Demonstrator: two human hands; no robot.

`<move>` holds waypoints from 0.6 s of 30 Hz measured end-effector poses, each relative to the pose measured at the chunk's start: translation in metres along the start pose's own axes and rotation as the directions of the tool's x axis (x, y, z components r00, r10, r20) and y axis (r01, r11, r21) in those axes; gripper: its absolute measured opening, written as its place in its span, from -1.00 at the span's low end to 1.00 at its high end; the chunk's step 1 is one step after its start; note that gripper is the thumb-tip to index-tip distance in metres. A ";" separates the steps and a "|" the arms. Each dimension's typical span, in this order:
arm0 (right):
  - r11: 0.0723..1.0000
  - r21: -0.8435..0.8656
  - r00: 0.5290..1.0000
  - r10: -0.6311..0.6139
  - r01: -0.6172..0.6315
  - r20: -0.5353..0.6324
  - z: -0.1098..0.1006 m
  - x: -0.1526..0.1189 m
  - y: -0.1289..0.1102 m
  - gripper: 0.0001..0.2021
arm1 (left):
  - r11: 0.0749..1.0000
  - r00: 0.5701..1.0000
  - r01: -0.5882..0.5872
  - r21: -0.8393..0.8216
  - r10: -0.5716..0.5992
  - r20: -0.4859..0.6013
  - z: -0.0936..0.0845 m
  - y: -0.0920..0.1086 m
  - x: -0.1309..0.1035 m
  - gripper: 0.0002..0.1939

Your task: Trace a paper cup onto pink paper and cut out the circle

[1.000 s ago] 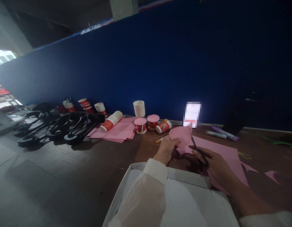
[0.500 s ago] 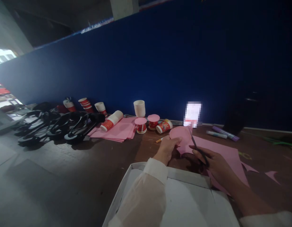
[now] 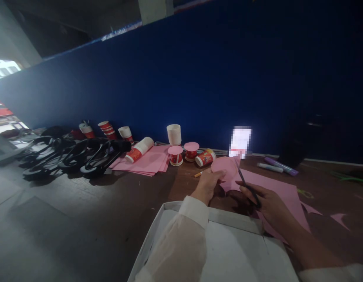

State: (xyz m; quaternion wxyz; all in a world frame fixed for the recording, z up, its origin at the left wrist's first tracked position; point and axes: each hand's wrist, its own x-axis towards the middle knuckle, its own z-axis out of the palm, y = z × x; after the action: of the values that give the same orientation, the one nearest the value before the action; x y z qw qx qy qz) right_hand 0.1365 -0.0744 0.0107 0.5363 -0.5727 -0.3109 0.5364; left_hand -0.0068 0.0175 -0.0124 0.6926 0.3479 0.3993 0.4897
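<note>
My left hand [image 3: 208, 184] pinches the lower left edge of a pink paper piece [image 3: 224, 166] with a rounded outline. Black scissors [image 3: 248, 187] are in my right hand [image 3: 265, 199], their blades at the right edge of that piece. Beneath and to the right of my right hand lies a larger pink sheet [image 3: 282, 190]. Two short red cups [image 3: 176, 158] topped with pink discs stand to the left, beside a red patterned cup [image 3: 206, 157] lying on its side. The scissor handles are partly hidden by my fingers.
A white box [image 3: 237, 250] is closest to me. Pink sheets [image 3: 146, 166] lie under a cup stack [image 3: 139, 150], near black strapped gear [image 3: 96, 158]. White cups [image 3: 174, 134], a bright blurred screen [image 3: 240, 141], markers [image 3: 281, 166] and pink scraps [image 3: 340, 220] line the table [image 3: 111, 203].
</note>
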 end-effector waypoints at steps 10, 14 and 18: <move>1.000 -0.023 0.999 -0.020 0.019 -0.040 0.002 -0.003 -0.006 -0.42 | 1.000 1.000 0.004 -0.021 -0.004 -0.003 0.000 0.000 -0.001 -0.68; 0.999 -0.041 0.999 -0.027 0.026 -0.024 0.002 -0.002 -0.004 -0.41 | 1.000 1.000 0.027 -0.016 -0.027 -0.016 0.003 0.004 -0.002 -0.75; 0.999 -0.049 1.000 -0.018 0.017 -0.024 0.002 -0.002 -0.003 -0.44 | 0.999 0.999 0.035 -0.016 -0.035 -0.036 0.004 0.006 -0.002 -0.75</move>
State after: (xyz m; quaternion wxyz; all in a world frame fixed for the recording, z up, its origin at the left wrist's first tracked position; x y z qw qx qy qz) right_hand 0.1351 -0.0746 0.0147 0.5305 -0.5895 -0.3223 0.5170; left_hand -0.0058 0.0164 -0.0050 0.6964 0.3264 0.4139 0.4869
